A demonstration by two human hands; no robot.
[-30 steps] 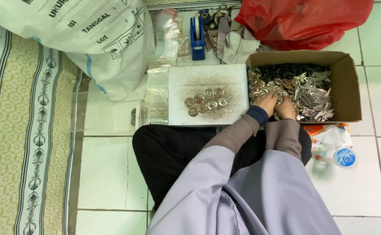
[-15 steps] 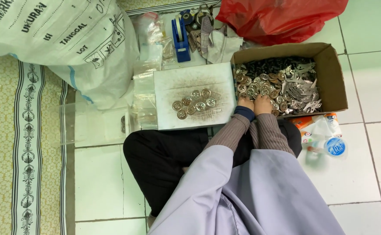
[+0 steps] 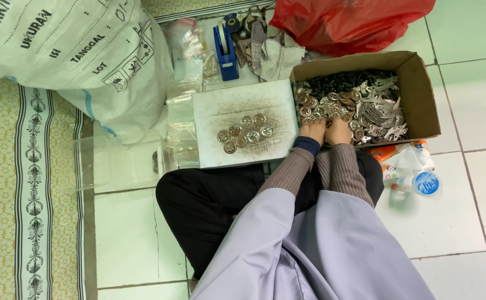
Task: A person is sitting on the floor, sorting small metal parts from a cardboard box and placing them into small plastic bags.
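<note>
On white floor tiles [image 3: 465, 189], both hands' fingers dig among metal discs [image 3: 323, 108] in a cardboard box [image 3: 423, 94], grip unclear.

Left hand [image 3: 313, 130] and right hand [image 3: 338, 132] reach forward together, fingers curled down.

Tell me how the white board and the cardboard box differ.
The white board is flat, pale and speckled dark; the cardboard box is brown with raised walls. The board carries a small cluster of round metal pieces; the box is heaped with mixed metal parts. Both hands, left hand and right hand, reach into the box, not onto the board. Both sit on the tiled floor.
</note>
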